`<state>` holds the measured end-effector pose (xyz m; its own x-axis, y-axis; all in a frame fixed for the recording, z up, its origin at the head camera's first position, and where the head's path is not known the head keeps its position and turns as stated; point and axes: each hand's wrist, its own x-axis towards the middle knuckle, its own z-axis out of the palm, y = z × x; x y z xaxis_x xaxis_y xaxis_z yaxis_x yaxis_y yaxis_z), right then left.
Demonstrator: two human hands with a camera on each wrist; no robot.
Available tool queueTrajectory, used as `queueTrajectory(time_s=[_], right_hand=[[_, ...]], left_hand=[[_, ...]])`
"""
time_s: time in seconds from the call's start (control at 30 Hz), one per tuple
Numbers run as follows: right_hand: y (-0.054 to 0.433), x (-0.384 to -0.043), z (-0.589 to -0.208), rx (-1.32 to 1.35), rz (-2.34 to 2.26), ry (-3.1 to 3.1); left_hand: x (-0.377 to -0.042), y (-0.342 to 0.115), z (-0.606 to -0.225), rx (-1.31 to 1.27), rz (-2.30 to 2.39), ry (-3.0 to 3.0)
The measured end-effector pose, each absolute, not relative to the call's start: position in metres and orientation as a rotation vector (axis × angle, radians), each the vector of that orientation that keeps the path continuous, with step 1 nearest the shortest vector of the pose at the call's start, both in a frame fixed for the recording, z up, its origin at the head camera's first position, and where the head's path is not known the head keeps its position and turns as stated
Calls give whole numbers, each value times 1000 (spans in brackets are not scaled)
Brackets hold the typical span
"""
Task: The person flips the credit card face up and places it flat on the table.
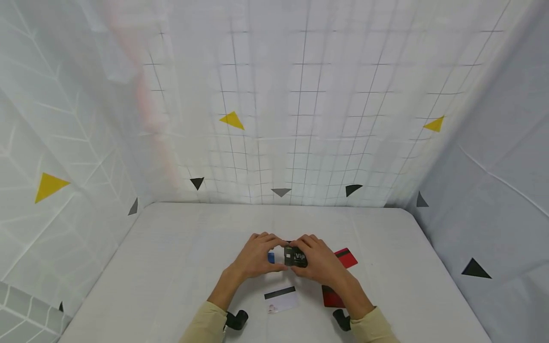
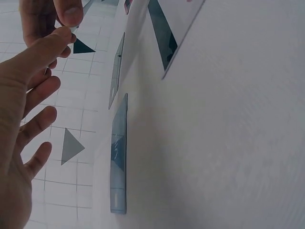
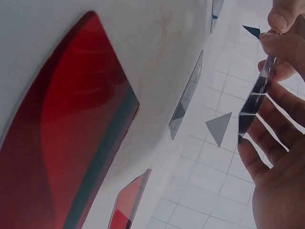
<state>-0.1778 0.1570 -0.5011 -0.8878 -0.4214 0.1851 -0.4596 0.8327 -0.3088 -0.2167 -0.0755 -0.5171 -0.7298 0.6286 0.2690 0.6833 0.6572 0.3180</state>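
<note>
Black Vip card [image 1: 296, 256] found held between the two hands, above the worktop [image 1: 171, 267] and apart from it. Right hand [image 1: 319, 259]: the fingers pinch the card against the thumb, with fingertips set along its length in the right wrist view. Left hand [image 1: 257, 256]: thumb and forefinger curve to the card's left corners, the other fingers spaced apart in the left wrist view; whether they pinch the card cannot be told.

Risk, as judged: hold appears to rely largely on thin edges. Uneven thumb pressure could flick the card loose; opposed squeezing from both sides could bow it. If dropped, it would probably land near the blue card [image 1: 271, 257] or the white card [image 1: 281, 300], and might slide towards the red card [image 1: 345, 257] or the second red card [image 1: 333, 300] by the right forearm.

Orientation: long axis runs left to right across the person. Printed face is towards the head camera, lettering upright, pale chip end pointing to the person's left. Right end is covered by the right hand.
</note>
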Motion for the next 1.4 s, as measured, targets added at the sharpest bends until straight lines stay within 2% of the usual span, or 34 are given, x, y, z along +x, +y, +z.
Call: queueTrajectory(time_s=[1.4], right_hand=[[173, -179, -520, 613, 788, -3215]], left_hand=[[-214, -70, -528, -1077, -399, -2907]])
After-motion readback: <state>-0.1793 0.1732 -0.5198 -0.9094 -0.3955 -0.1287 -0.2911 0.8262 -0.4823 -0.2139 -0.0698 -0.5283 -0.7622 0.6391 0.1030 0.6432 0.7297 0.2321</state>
